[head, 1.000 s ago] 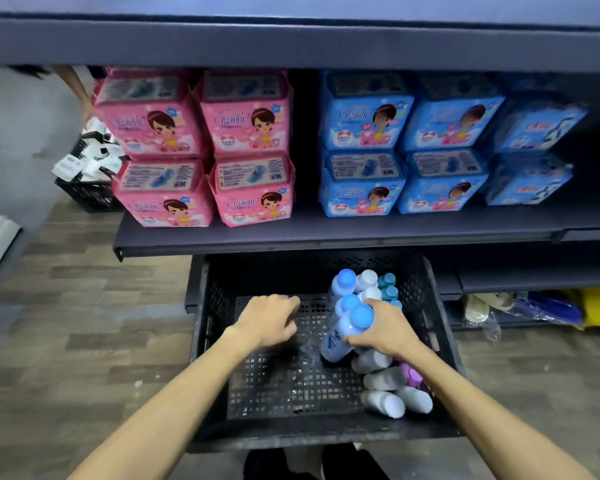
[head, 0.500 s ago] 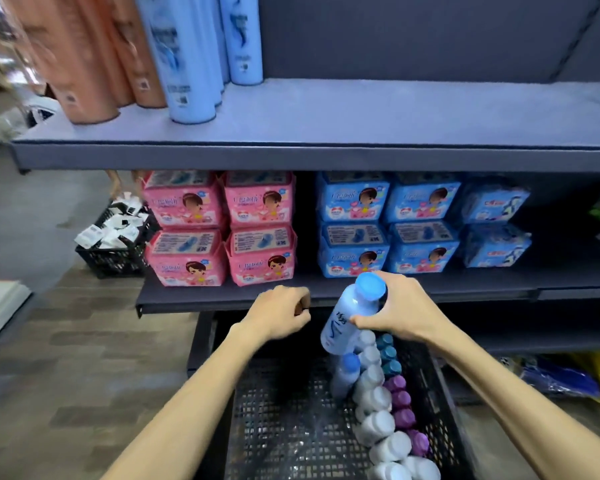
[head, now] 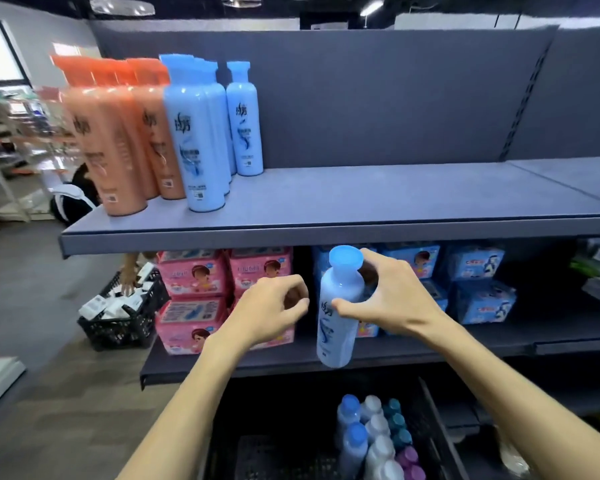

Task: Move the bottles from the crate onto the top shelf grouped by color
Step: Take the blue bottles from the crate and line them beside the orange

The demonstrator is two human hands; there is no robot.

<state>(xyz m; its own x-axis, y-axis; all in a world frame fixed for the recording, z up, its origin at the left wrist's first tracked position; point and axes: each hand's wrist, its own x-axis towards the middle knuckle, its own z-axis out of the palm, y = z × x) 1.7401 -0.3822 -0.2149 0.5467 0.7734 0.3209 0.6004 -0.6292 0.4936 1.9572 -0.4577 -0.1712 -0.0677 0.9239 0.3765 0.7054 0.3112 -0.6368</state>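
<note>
Right hand [head: 395, 303] grips blue bottle [head: 336, 341], label [head: 326, 318] blurred.

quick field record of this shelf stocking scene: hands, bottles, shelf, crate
right hand: grips light blue bottle near its neck, roughly upright, below top shelf level
left hand: fingers curled, holding nothing
top shelf: orange bottles at left, blue bottles beside them
crate: holds blue, white, teal and purple bottles

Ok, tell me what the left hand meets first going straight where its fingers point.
Probably the blue bottle in the right hand; the left hand curls toward it, though depth is unclear.
</note>
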